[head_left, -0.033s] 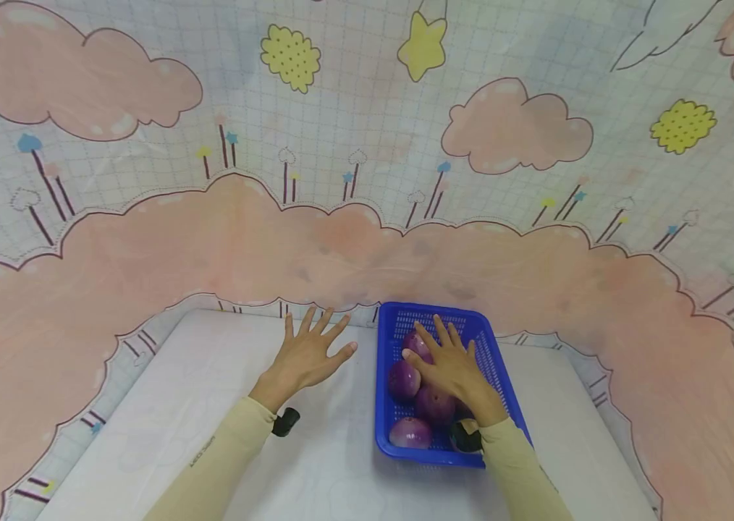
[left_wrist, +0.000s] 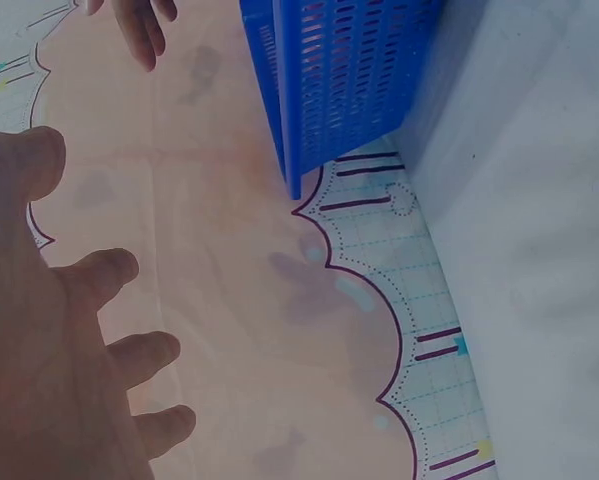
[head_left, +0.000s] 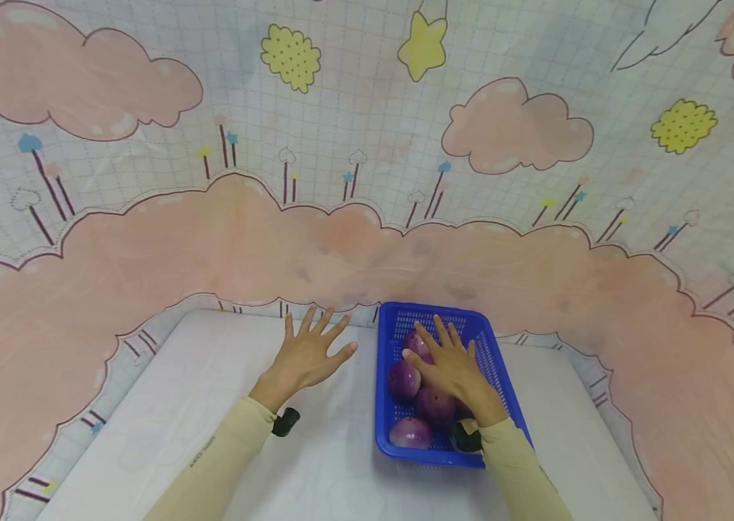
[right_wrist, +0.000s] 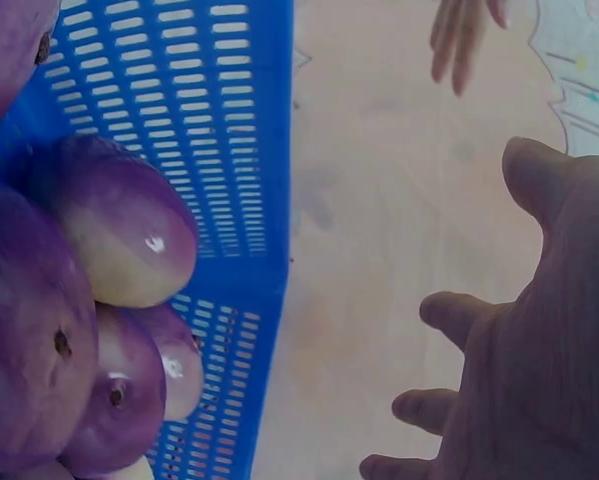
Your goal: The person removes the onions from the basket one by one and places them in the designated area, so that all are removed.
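My left hand [head_left: 307, 354] hovers over the white table left of a blue plastic basket [head_left: 381, 391], its fingers spread and holding nothing. My right hand [head_left: 453, 367], fingers also spread, is above the basket and overlaps part of its contents in the head view. Inside lie several glossy, round purple eggplants [head_left: 404, 381] with pale patches; some are partly hidden by the right hand and wrist. In the right wrist view the eggplants [right_wrist: 129, 225] rest heaped against the slotted basket wall [right_wrist: 269, 130], and the right hand [right_wrist: 539, 330] has empty fingers.
The basket stands toward the back of the white table [head_left: 328, 463], right of the middle. Behind it hangs a sheet [head_left: 315, 253] printed with clouds and stars, which also runs along both sides. A small black device [head_left: 285, 422] sits at the left wrist.
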Demonstrator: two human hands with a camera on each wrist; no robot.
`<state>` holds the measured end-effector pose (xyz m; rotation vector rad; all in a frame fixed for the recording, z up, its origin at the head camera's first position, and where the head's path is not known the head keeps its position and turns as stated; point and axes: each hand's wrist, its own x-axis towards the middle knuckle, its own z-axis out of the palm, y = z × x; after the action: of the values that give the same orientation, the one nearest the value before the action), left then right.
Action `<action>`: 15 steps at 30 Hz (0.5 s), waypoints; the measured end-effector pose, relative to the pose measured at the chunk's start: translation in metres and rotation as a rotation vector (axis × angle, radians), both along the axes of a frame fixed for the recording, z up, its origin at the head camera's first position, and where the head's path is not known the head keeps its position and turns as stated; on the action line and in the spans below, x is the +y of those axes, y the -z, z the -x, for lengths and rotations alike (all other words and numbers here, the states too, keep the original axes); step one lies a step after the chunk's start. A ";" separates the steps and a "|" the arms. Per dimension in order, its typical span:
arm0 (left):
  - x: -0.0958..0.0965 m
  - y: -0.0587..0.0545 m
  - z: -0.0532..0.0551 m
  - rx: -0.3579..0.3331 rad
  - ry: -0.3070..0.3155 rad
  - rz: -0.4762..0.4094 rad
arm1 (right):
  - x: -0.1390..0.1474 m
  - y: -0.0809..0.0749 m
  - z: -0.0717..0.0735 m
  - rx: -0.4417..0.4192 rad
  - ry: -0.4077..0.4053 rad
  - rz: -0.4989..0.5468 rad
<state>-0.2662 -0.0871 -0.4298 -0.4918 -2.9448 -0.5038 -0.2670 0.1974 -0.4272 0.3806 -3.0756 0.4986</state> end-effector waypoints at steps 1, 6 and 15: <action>0.000 0.000 0.000 0.003 -0.003 0.004 | -0.001 0.000 0.000 -0.002 0.002 0.004; -0.001 -0.001 -0.002 0.003 -0.004 0.002 | -0.004 -0.001 -0.002 0.002 0.005 -0.008; -0.004 0.001 -0.010 0.007 0.002 0.008 | -0.004 0.000 -0.004 0.020 0.001 -0.025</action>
<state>-0.2560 -0.0915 -0.4307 -0.4969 -2.9411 -0.4903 -0.2629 0.1929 -0.4269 0.3815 -3.0651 0.4538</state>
